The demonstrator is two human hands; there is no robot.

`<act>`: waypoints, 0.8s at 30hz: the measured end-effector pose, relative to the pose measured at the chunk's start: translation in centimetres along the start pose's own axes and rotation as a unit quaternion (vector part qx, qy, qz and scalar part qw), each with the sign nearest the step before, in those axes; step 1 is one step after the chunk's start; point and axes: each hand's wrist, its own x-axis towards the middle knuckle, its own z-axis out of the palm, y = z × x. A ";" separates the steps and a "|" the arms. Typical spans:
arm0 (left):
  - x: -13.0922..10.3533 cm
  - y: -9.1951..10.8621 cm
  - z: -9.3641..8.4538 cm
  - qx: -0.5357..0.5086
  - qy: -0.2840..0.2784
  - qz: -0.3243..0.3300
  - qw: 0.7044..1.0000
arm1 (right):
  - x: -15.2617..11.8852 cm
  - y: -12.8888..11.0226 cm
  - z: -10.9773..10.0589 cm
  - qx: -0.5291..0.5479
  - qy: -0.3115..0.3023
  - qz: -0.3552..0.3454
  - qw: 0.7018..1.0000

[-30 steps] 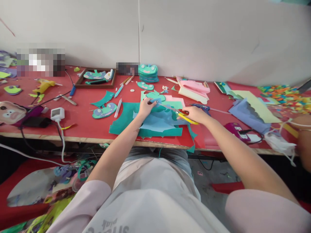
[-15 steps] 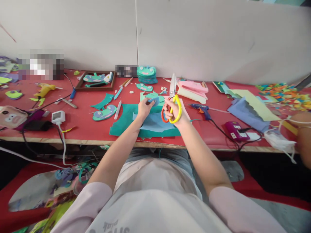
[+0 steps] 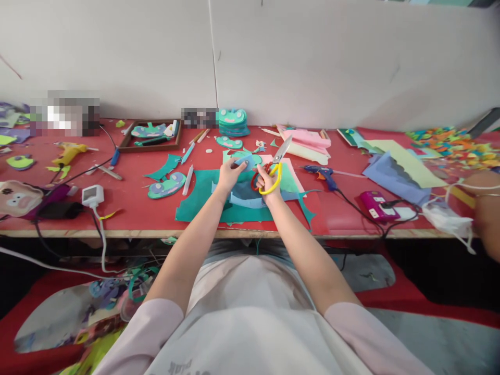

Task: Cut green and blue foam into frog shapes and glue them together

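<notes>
My left hand [image 3: 229,177] pinches a small light-blue felt piece [image 3: 244,162] between thumb and fingers. Around the red and yellow handles of a pair of scissors [image 3: 278,169], my right hand [image 3: 265,182] is closed; the metal blades point up and to the right, away from the felt piece. Below both hands, a larger blue felt sheet [image 3: 250,197] lies over a dark green felt sheet [image 3: 199,203]. Green and pink sheets show just behind the hands.
A blue glue gun [image 3: 322,176] and a purple power strip [image 3: 378,205] with cables lie to the right. Frog-face felt pieces [image 3: 167,185] and a brown tray [image 3: 150,148] are at left. Green frog faces [image 3: 233,122] are stacked by the wall. A person's arm [image 3: 488,219] shows at the right edge.
My right hand has moved slightly left and down, and the scissors have tilted from nearly upright toward the right. My left hand still holds the light-blue piece. The view has shifted slightly.
</notes>
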 end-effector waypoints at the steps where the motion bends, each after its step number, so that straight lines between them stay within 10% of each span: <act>1: 0.0 -0.1 0.0 0.000 -0.013 -0.001 1.000 | 0.0 0.1 0.1 0.012 0.005 -0.015 1.000; 24: 0.1 -0.6 0.0 0.065 -0.063 0.025 0.996 | 1.4 1.8 -0.7 -0.013 0.043 -0.085 0.995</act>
